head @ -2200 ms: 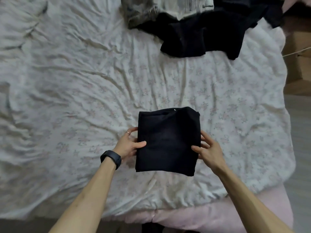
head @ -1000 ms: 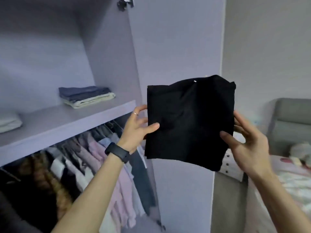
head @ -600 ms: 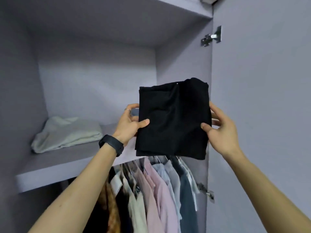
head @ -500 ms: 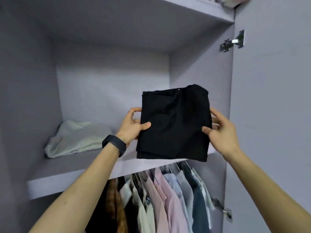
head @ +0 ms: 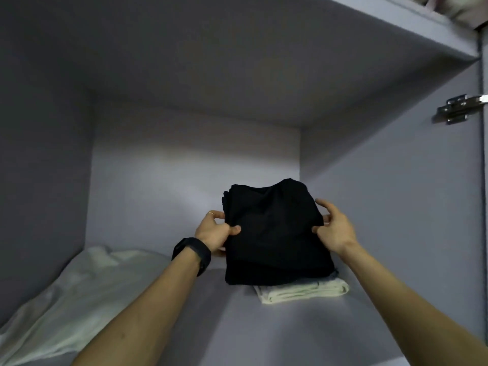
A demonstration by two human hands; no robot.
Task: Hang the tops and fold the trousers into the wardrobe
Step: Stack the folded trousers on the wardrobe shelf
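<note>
The folded black trousers (head: 274,233) are inside the wardrobe compartment, their lower edge resting on a small stack of folded clothes (head: 303,291) on the grey shelf (head: 224,320). My left hand (head: 215,231), with a ring and a black wristband, pinches the trousers' left edge, thumb on top. My right hand (head: 331,228) holds the right edge, thumb on the cloth and fingers spread behind it. The stack's upper garment is mostly hidden under the trousers; only a cream folded piece shows.
A pale crumpled garment (head: 68,294) lies along the shelf's left side. The compartment's side walls and the shelf above (head: 396,25) enclose the space. A metal door hinge (head: 458,109) sits on the right wall.
From the bed I carried the folded trousers to the wardrobe, then pushed them forward into the shelf compartment and lowered them onto the folded stack at the right. Both hands kept their hold.
</note>
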